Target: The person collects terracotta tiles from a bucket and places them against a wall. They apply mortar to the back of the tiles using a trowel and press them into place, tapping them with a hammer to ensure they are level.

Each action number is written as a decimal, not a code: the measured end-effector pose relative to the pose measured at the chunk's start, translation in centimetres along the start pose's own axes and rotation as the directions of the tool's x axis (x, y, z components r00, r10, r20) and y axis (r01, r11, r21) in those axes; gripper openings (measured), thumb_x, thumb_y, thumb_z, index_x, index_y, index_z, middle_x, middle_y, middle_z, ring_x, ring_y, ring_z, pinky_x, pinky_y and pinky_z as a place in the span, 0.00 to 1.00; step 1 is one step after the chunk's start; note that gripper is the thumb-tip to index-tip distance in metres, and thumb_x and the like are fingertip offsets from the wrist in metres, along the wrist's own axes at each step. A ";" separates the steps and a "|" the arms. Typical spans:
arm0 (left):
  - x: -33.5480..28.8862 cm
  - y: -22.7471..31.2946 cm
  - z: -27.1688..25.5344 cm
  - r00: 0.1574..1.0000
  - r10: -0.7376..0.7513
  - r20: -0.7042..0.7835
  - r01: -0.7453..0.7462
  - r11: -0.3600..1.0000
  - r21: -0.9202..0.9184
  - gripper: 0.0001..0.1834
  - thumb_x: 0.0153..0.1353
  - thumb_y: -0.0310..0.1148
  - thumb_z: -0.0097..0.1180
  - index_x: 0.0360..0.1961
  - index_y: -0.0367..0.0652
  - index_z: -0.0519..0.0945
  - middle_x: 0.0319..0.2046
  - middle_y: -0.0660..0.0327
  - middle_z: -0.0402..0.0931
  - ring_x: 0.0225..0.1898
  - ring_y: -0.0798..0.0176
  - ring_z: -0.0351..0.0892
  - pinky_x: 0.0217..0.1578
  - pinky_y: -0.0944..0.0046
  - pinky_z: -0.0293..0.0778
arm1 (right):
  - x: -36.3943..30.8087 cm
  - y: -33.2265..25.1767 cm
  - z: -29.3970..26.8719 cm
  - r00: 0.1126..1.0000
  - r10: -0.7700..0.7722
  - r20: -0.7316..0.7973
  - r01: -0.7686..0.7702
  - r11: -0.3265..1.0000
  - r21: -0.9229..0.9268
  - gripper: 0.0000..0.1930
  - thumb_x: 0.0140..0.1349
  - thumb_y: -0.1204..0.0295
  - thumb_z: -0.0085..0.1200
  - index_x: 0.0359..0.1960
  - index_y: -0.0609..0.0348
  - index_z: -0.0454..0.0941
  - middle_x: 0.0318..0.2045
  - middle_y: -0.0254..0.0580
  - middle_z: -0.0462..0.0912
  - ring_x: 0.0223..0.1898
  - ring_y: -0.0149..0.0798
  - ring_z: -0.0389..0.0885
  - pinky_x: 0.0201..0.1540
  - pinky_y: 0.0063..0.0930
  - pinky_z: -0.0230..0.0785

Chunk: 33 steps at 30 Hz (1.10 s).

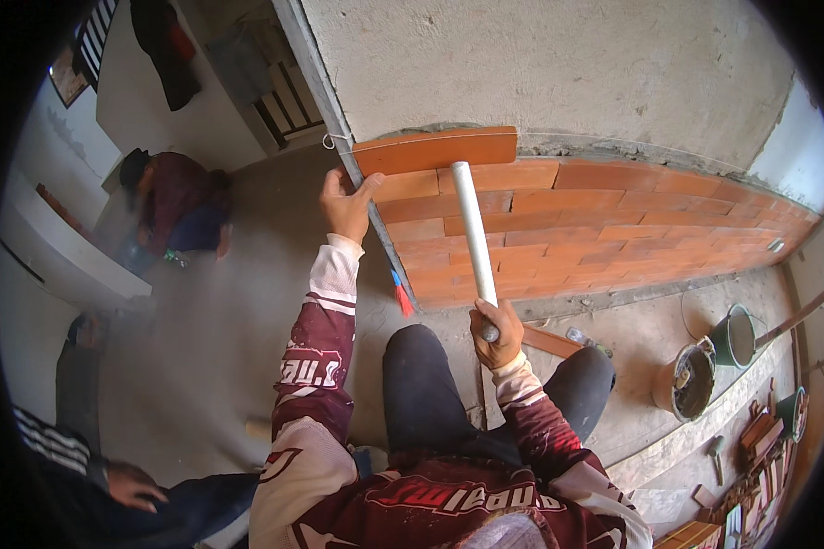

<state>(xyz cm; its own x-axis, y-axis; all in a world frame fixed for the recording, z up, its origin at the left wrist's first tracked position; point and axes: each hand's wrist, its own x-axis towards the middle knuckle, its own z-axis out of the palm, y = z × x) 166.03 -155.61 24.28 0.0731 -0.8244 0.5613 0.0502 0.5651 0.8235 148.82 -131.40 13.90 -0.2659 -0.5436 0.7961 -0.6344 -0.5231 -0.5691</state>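
Observation:
An orange clay tile [435, 149] sits at the top of the wall courses, a thin string running across it. My left hand [346, 206] is at its lower left corner, thumb on the tile side and fingers on the other side of a grey edge strip [394, 253], gripping around it. In my right hand [498, 334] is a light grey pipe [472, 229], closed in my fingers near its lower end. The pipe's upper end reaches the tile's lower edge; whether they touch I cannot tell.
Below lie several courses of orange tiles [558, 233]. Mortar-smeared buckets [684, 377] and a green bucket [732, 337] stand at right, with stacked tiles [764, 439] nearer. A person [188, 201] crouches at far left; another person's hand [135, 485] is at lower left. A red-and-blue brush [402, 295] hangs by the strip.

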 end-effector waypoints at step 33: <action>0.8 0.9 -1.2 0.994 -0.053 0.099 0.053 0.999 0.007 0.15 0.56 0.34 0.70 0.37 0.34 0.81 0.33 0.66 0.80 0.33 0.75 0.73 0.35 0.71 0.72 | 0.9 -0.2 -2.6 0.848 0.503 -0.169 -0.415 0.827 0.379 0.28 0.63 0.79 0.57 0.65 0.68 0.64 0.50 0.45 0.77 0.47 0.31 0.77 0.51 0.24 0.70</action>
<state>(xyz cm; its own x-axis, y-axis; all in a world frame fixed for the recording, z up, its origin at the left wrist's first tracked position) 167.30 -155.72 25.35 -0.0286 -0.8525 0.5219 0.0468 0.5204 0.8526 146.83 -130.05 15.27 -0.6674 -0.6125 0.4236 -0.1394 -0.4560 -0.8790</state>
